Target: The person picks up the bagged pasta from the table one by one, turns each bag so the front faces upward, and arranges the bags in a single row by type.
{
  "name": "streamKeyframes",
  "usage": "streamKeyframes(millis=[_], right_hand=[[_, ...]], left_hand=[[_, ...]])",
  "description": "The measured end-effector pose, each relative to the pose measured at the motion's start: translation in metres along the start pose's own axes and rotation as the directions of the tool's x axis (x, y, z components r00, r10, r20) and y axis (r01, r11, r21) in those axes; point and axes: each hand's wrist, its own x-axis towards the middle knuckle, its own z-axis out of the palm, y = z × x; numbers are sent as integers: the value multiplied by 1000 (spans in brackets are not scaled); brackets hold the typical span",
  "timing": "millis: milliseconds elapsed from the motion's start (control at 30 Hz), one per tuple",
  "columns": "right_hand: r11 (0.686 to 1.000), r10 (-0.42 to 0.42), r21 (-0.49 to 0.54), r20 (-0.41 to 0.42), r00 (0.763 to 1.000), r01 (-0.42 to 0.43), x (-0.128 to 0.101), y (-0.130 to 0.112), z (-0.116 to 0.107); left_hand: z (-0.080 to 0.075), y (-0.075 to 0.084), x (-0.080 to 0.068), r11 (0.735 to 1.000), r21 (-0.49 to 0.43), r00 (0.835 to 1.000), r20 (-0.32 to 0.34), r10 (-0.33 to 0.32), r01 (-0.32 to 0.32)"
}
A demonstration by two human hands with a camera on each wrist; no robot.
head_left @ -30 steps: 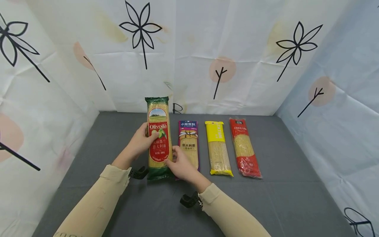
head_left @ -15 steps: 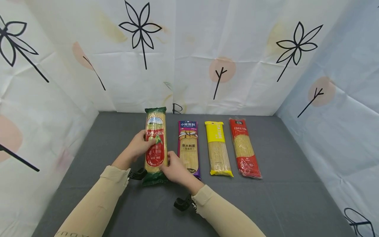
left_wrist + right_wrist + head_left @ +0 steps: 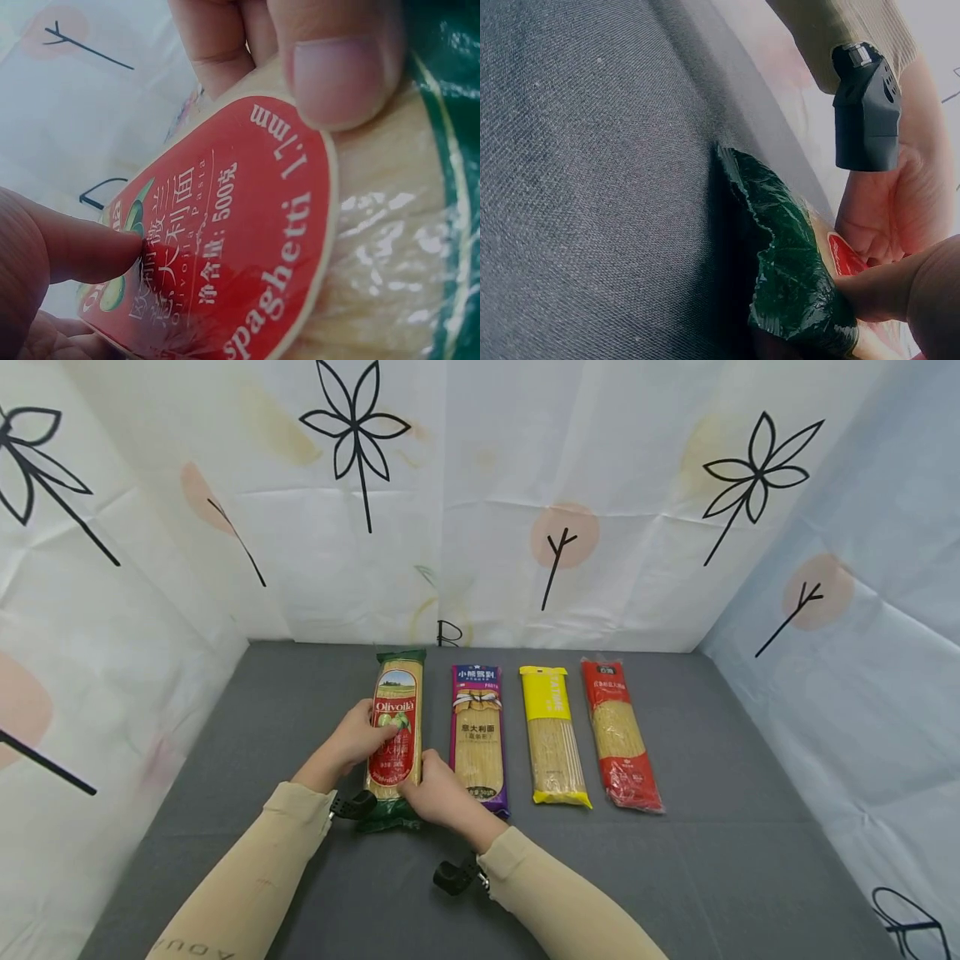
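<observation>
Showing "spaghetti 1.7mm" on green packet (image 3: 315, 247): left wrist only.

The spaghetti pack (image 3: 395, 727) is glossy, crinkled clear plastic with a smooth red label (image 3: 225, 247). The bench (image 3: 585, 195) wears matt grey woven cloth; the walls (image 3: 480, 502) are creased sheet.

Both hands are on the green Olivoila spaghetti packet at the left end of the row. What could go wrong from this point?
The Olivoila packet lies close beside the purple packet; the right hand, gripping its lower end between the two, could nudge the purple one out of line. The left hand pinches the packet mid-length, so squeezing or bending might snap the thin strands. The packet also sits slightly tilted against the yellow packet and red packet, so the row may end uneven.
</observation>
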Motion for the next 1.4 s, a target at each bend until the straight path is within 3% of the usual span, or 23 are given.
streamKeyframes(millis=[233,533,800,1000,1400], right_hand=[[998,-32,-50,11,999,32,-2,-1,2],[978,-57,-202,-35,998,48,2,0,-2],[993,-13,-120,17,1000,15,7,-1,-10],[991,25,-134,34,999,-21,12,-2,-9],[990,39,-140,49,998,-31,12,-3,-8]], left_hand=[[2,-4,0,1000,14,1000,-3,-13,13],[3,-2,-1,988,134,997,37,66,-71],[-7,-18,4,989,131,992,110,62,-76],[-18,-31,6,993,95,987,151,52,-67],[-20,-30,2,996,69,985,166,36,-48]])
